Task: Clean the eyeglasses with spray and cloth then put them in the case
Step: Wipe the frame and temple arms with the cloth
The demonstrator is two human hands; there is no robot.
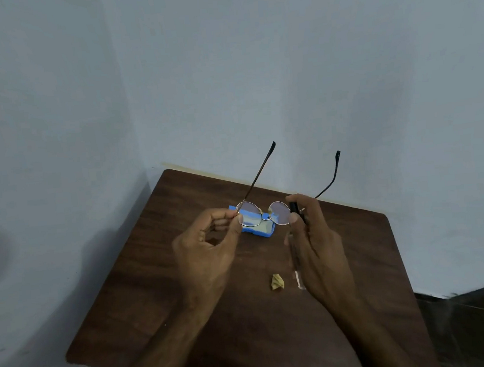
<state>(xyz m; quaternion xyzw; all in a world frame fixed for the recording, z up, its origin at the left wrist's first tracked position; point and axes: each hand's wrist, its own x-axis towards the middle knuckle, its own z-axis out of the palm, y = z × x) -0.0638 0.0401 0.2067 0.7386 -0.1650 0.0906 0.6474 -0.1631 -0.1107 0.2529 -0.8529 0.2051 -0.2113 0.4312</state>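
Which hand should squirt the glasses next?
Probably the right hand: it holds the spray bottle, black top right beside a lens of the eyeglasses. The left hand is busy pinching the frame.

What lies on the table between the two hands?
In the head view, the crumpled yellow cloth lies on the table, between the left hand and the right hand.

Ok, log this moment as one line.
left hand: pinches eyeglasses | right hand: holds spray bottle | cloth, case: on table
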